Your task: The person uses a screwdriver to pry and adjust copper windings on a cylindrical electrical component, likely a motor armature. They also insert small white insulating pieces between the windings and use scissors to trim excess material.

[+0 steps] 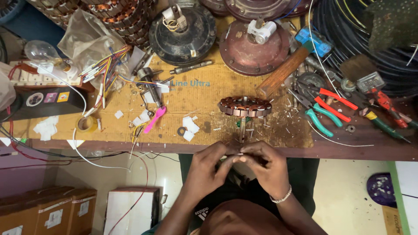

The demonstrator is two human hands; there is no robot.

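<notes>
**Cluttered bench, hands at near edge**

Workshop bench (278, 150) is crowded. Your left hand (208, 167) and right hand (266, 166) meet just off its near edge, fingertips pinching a small pale strip (238, 154) between them. Wound stator (244, 106) sits just beyond, pliers (324, 111) to its right.
</notes>
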